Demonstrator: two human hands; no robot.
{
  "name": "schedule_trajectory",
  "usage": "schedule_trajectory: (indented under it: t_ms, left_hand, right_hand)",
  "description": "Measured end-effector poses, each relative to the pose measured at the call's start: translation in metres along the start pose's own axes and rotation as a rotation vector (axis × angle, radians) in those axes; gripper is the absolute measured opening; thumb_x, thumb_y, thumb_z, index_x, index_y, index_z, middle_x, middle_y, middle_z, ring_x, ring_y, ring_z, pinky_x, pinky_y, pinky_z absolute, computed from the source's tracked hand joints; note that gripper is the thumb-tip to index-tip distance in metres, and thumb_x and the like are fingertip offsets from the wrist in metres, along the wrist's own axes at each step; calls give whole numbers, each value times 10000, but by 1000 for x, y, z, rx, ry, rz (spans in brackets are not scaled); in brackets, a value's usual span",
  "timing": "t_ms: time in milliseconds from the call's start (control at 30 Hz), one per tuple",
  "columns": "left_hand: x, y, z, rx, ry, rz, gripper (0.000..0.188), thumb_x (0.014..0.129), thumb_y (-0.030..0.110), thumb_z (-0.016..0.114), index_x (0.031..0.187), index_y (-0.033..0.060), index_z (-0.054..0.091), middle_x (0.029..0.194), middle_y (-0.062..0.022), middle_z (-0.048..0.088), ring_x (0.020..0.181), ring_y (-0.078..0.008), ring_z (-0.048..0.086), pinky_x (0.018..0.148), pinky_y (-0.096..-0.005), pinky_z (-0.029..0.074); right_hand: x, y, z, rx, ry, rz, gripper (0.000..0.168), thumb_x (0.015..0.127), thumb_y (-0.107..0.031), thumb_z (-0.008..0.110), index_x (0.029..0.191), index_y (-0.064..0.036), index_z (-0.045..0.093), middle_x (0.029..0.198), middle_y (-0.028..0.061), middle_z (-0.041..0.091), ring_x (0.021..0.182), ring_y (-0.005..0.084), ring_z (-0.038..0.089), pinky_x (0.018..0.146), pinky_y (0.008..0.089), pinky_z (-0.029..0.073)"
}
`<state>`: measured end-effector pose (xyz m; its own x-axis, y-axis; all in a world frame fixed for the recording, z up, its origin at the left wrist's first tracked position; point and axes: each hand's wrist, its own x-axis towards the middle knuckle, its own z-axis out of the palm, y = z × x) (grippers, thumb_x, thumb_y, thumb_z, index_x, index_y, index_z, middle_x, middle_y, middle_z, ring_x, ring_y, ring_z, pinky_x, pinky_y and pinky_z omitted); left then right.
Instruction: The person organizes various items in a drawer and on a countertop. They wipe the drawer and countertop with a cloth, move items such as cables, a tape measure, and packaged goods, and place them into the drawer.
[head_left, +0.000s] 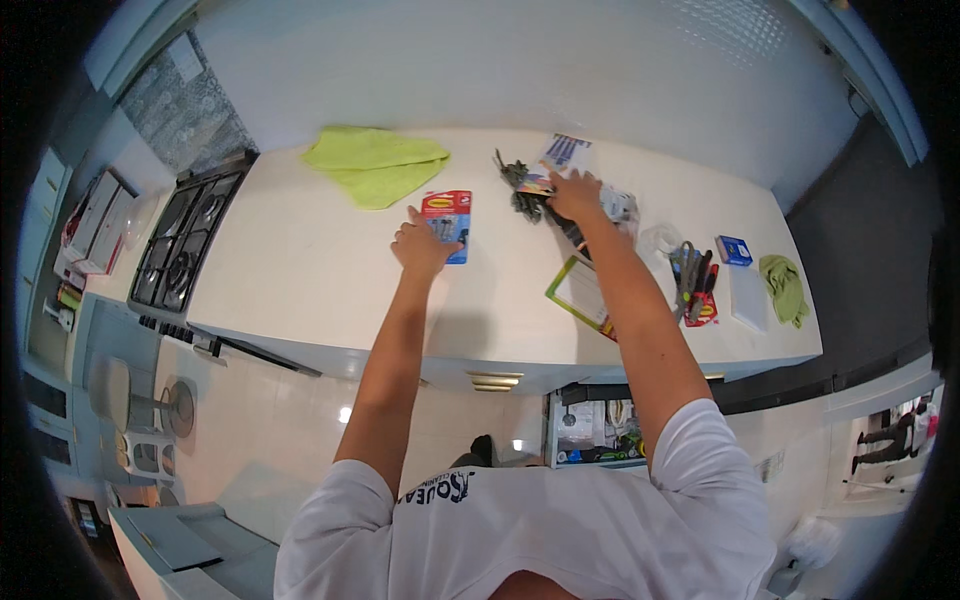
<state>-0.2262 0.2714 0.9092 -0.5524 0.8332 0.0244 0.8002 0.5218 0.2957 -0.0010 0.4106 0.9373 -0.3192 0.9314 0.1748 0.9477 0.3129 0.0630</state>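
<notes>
My left hand (421, 244) is on a red and blue Command package (448, 206) lying on the white countertop (300, 255). Its thumb crosses the package's lower part, and the index finger is by the left edge. Farther right, my right hand (577, 196) has its fingers on a printed flat packet (561, 155) with blue shapes on it. Under and around that hand lie a dark bundle of cord or ties (516, 180) and a clear plastic bag (621, 206). My right forearm partly covers a green-edged card package (581, 289).
A lime-green cloth (375, 161) lies at the back left, near a gas hob (191, 232). At right are scissors (685, 277), red-handled pliers (703, 277), a blue box (733, 250), a white box (748, 298) and a green cloth (784, 290). Below the counter, a filled drawer (600, 431) stands pulled out.
</notes>
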Motion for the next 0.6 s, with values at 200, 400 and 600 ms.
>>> schedule_trajectory:
  t_ms: [200,400,600]
  left_hand:
    - [17,-6,-20,93,-243,85,1013,544,530,766,1293,-3,342,1170,-197,494,1088,-304,500,919,-402,402]
    - [-18,6,-3,-1760,-631,292,607,835,454,514,1217,-10,430,1205,-139,507,1104,-283,493,918,-415,406]
    - [3,-48,-2,-2308,-940,105,375,885,261,448,1136,-9,512,1071,-156,602,977,-304,583,884,-443,443]
  right_hand:
    - [0,19,-31,758,392,215,299,882,-199,469,1158,-151,572,1142,134,574,970,328,580,787,403,469]
    - [-110,-86,-33,604,534,-216,477,728,0,504,1183,-137,548,1217,155,516,1123,321,481,942,422,369]
    - [-163,-115,-30,496,196,-565,516,790,-146,569,1287,-222,454,1379,179,310,1266,393,291,1007,483,275]
